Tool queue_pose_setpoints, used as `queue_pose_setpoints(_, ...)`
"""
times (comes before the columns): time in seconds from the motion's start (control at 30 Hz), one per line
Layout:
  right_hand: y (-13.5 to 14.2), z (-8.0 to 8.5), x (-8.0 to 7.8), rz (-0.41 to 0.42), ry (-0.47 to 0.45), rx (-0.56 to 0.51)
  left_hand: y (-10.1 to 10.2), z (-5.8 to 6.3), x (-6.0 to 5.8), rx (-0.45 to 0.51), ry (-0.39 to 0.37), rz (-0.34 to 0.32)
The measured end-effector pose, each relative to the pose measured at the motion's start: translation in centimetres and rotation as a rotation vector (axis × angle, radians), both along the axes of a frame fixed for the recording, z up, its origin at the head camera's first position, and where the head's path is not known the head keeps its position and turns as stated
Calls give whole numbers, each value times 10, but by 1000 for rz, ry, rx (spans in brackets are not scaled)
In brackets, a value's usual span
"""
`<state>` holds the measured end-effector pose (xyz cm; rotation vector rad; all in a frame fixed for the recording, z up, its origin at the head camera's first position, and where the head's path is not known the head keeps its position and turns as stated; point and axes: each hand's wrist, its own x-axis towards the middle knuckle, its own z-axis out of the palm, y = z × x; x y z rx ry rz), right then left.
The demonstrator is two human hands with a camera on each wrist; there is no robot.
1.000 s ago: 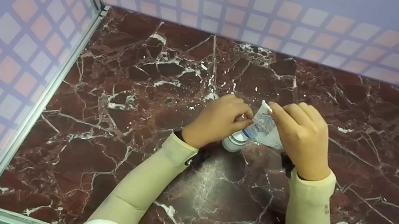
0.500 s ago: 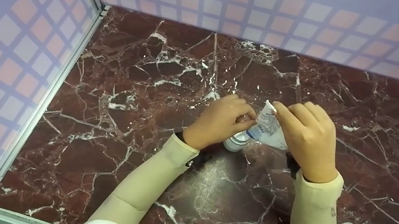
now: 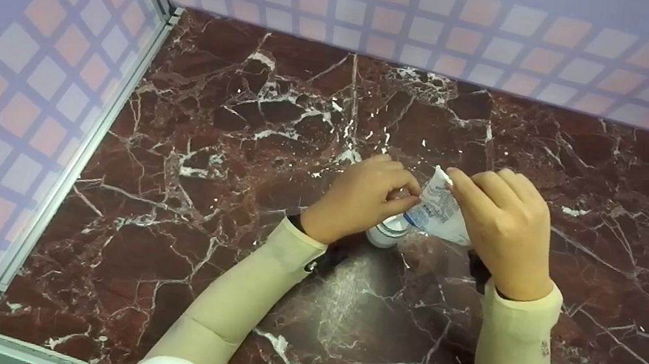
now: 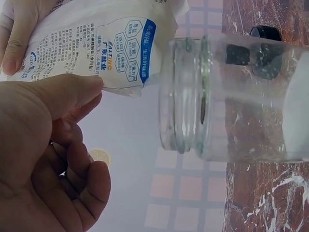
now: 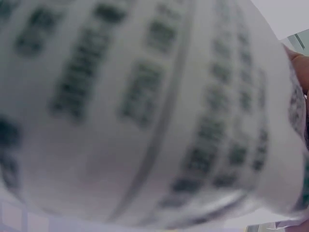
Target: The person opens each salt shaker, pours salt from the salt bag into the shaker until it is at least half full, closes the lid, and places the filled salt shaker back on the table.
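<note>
My right hand grips a white printed bag of salt by its upper end and holds it tilted. The thumb and forefinger of my left hand pinch the bag near its blue-banded lower corner. That corner overhangs the mouth of a glass jar standing on the table. The left wrist view shows the jar sideways, uncapped, with white salt at its bottom. Close-up, blurred print of the bag fills most of the right wrist view.
White specks and streaks are scattered on the dark red marble table beyond the hands. A black lid lies behind the jar in the left wrist view. Checkered panels enclose the back and sides.
My right hand and the bag have shifted slightly to the right, while the left hand stays at the bag's corner. The jar stands in the same place.
</note>
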<state>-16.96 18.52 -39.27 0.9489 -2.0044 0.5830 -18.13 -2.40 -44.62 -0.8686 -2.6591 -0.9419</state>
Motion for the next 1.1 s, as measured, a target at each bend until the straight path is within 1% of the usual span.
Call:
queue_pose_setpoints(0.27,3,-8,-5,27,-32,-1,-1,-3,1,-25,0,21)
queue_pose_setpoints(0.43,7,-16,-7,32,-39,-20,2,-5,2,-52,-35,19)
queue_pose_setpoints(0.6,11,-19,-8,34,-22,-24,3,-4,2,-59,-61,17)
queue_pose_setpoints(0.8,13,-18,-9,35,-3,5,2,-6,-1,-48,-76,13)
queue_pose_setpoints(0.93,12,-13,-8,46,11,53,2,-7,-1,-30,-68,11)
queue_pose_setpoints(1.1,10,-7,-10,41,24,85,2,-6,-3,-27,-69,7)
